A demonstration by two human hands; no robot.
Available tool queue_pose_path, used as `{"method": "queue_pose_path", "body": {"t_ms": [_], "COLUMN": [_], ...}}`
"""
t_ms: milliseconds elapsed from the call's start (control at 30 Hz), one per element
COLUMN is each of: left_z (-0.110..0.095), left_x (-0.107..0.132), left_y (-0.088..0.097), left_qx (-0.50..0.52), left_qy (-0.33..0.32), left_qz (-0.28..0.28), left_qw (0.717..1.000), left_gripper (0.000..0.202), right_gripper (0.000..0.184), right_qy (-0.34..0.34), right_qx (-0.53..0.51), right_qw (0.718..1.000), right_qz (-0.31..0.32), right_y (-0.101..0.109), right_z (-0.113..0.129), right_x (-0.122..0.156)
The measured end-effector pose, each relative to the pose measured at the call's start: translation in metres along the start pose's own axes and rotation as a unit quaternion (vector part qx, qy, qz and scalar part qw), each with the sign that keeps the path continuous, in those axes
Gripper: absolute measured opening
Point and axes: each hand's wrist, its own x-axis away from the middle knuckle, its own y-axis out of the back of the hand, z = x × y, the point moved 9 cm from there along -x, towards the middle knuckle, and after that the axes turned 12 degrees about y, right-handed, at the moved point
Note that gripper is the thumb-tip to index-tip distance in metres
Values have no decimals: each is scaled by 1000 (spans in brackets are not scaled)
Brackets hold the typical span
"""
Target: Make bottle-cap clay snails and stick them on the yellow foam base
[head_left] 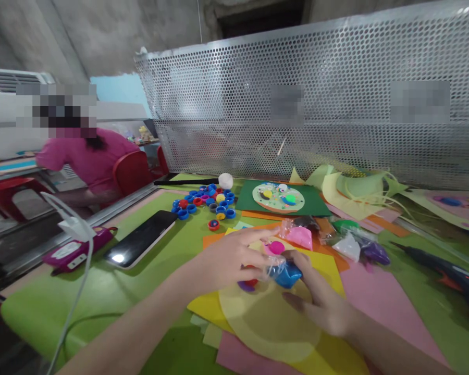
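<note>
A small clear plastic bag of blue clay point(288, 275) is between my hands. The fingers of my left hand point(232, 258) pinch its crumpled clear end. My right hand point(323, 298) grips the full side between thumb and fingers. Beneath them lies a pale yellow paper circle point(271, 333) on a bright yellow sheet point(338, 346). On the circle, close to my left fingers, sit a pink round piece point(276, 247) and a red and purple piece point(248, 284), partly covered by the hand. More bags lie just beyond, with pink clay point(300, 237), white clay point(348, 247) and purple clay point(375, 253).
Bottle caps point(207, 200) are heaped at the back, near a decorated paper circle point(278, 198) on green card. A phone point(143, 238) and a purple power strip point(82, 250) with a white cable are at left. At right lies a glue gun point(449, 271). A person point(89, 156) sits beyond.
</note>
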Motion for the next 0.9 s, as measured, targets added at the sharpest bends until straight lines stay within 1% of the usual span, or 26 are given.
{"method": "queue_pose_path", "body": {"t_ms": [67,167,233,400,533,633,700,767,833,900], "left_z": [-1,-8,-11,-17,-19,-17,-14,-8,0,6], "left_x": [0,0,0,1,3,3,2,0,-2,-4], "left_y": [0,-5,-7,-8,-1,2,2,1,0,-2], "left_qx": [-20,-39,-35,12,51,100,130,158,192,230], "left_qy": [-4,-35,-44,-54,-55,-45,-35,-13,17,31], "left_qz": [-7,-11,-18,-34,-59,-70,-65,-52,-29,2], "left_qw": [1000,999,998,998,995,992,989,986,981,973], "left_gripper": [25,22,21,17,13,16,19,17,12,8], "right_gripper": [33,22,20,23,27,29,30,32,33,35], "right_qy": [-14,-36,-48,-74,-91,-116,-132,-142,-148,-153], "right_qx": [-43,-105,-149,-238,-279,-296,-304,-311,-315,-319], "right_qw": [999,994,987,968,956,947,942,938,935,933], "right_qz": [-9,-23,-25,-23,-33,-46,-55,-60,-61,-62], "right_y": [0,-1,-4,-10,-11,-11,-11,-10,-8,-7], "right_z": [-2,-5,-8,-9,-10,-13,-16,-17,-17,-16], "right_x": [0,-2,-2,-3,-3,-1,0,0,-1,-2]}}
